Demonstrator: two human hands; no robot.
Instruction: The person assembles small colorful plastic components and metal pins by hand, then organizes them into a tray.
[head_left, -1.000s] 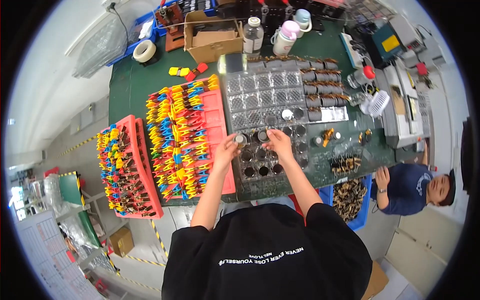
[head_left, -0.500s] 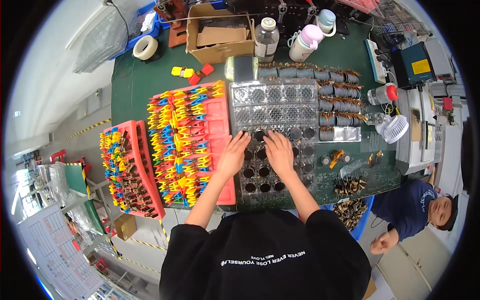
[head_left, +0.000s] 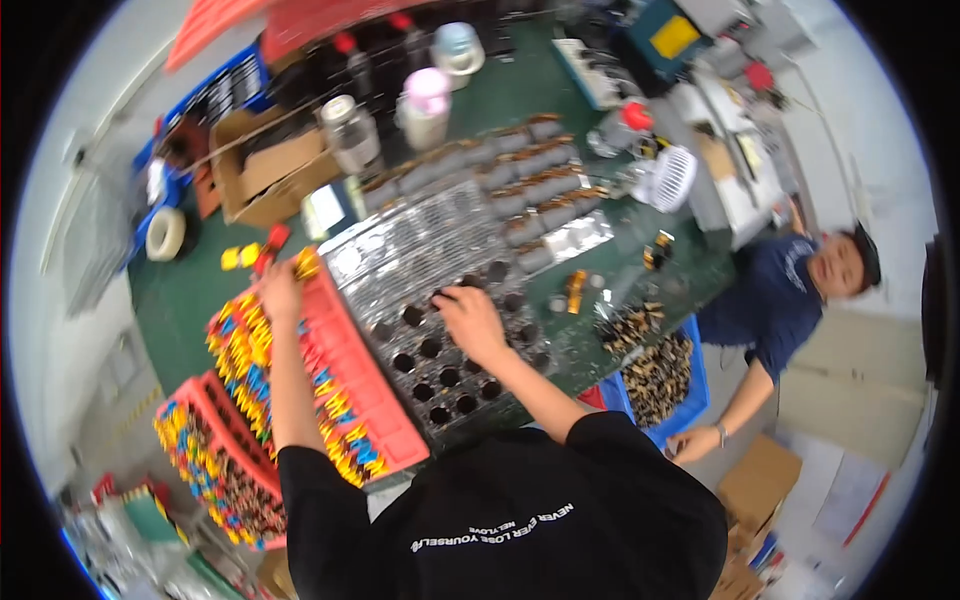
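My left hand (head_left: 281, 288) is at the far end of a red tray (head_left: 365, 360), its fingertips against a yellow spring clip (head_left: 307, 263). Blur hides whether they grip it. Rows of yellow and blue clips (head_left: 248, 345) fill the tray's left side. My right hand (head_left: 472, 322) is over a clear plastic tray (head_left: 405, 245) with round pockets. Its fingers are drawn together at a small dark thing too blurred to name. Several black round parts (head_left: 430, 348) sit in the tray's near pockets, left of and below that hand.
A second red tray of clips (head_left: 225, 450) lies at left. Rows of grey ring-shaped parts (head_left: 530, 175) stand beyond the clear tray. Bottles (head_left: 352, 138), a cardboard box (head_left: 265, 165) and a small white fan (head_left: 672, 178) are farther back. At right, a co-worker (head_left: 775, 310) stands by a blue bin (head_left: 690, 385).
My left hand has left the clear tray and moved to the red tray's far end. My right hand stays over the clear tray, fingers drawn closer together. The whole view has turned.
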